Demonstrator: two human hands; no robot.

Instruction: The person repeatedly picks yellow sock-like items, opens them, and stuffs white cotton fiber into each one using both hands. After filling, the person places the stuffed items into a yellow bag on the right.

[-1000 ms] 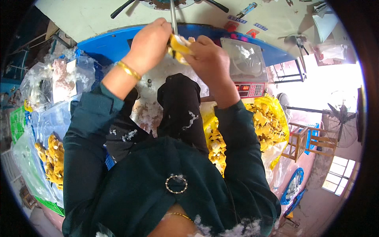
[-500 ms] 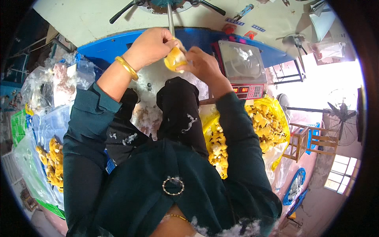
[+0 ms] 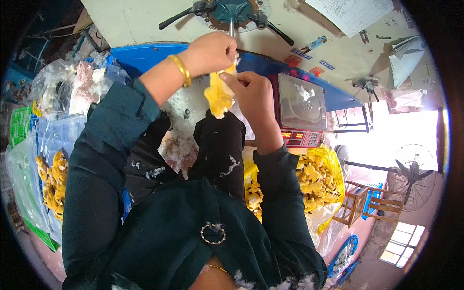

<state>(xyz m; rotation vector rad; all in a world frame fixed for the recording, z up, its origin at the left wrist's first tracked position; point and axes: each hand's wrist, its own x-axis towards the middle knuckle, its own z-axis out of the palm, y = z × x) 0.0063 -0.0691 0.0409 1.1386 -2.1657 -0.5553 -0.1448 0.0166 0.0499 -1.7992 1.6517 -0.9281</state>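
Note:
Between my two hands hangs a small yellow plush toy piece (image 3: pixel 219 96) with whitish patches at its lower end. My left hand (image 3: pixel 212 52), with a gold bangle at the wrist, is closed on its upper end, close below the metal tube (image 3: pixel 232 26) of the machine. My right hand (image 3: pixel 253 92) pinches the plush piece from the right side, thumb against it. Whether the tube's tip reaches into the plush is hidden by my left hand. White stuffing fluff (image 3: pixel 186 104) lies beneath, beyond my knees.
A red digital scale (image 3: pixel 302 106) stands to the right of my hands. Yellow bags (image 3: pixel 333 164) of plush pieces are at the right; more plush pieces (image 3: pixel 55 181) lie at the left. Black-handled levers (image 3: pixel 181 17) stick out beside the tube. A blue ledge (image 3: pixel 140 55) runs below the machine.
The plush piece, earlier bunched with a pale area showing, now hangs longer and lower. My right hand has turned, thumb toward the plush. The whole view has shifted somewhat.

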